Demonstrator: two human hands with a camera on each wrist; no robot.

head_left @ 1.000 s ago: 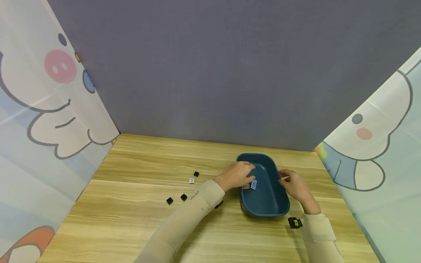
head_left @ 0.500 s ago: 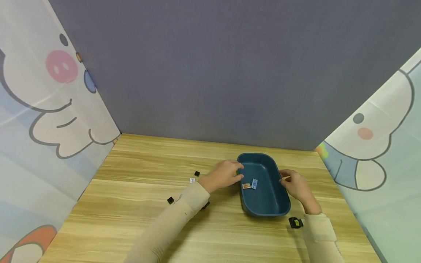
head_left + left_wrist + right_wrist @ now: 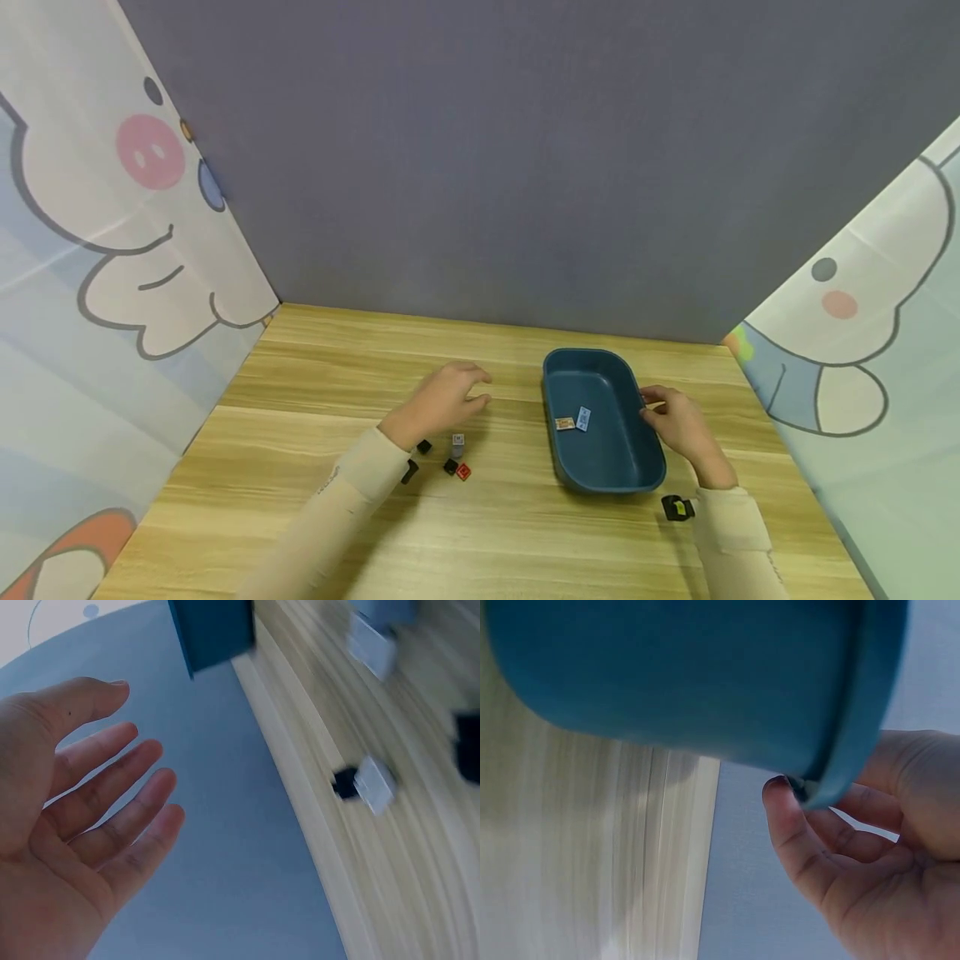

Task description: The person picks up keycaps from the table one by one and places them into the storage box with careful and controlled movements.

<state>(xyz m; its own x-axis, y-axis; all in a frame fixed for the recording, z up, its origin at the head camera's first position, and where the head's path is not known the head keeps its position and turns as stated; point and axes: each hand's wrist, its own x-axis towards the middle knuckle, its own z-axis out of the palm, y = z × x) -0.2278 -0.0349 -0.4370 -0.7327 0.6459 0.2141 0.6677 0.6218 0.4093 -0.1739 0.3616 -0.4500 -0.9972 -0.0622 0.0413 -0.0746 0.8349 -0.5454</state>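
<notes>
My left hand is over the table left of the dark blue plastic basin, fingers relaxed and apart with nothing between them. In the left wrist view that hand shows its bare palm. Just below it in the head view lie a white square piece, a red one and a black one. My right hand is at the basin's right side. The right wrist view shows its thumb and fingers pinching the rim. Inside the basin lie an orange tile and a light blue tile.
Another black piece lies near my left wrist. The wooden table ends at a grey back panel, with cartoon-printed sheets along both sides. My left forearm covers part of the table.
My left hand has drawn away from over the basin toward the left. The red piece and the white one beside it have come into view. My right hand stays at the rim.
</notes>
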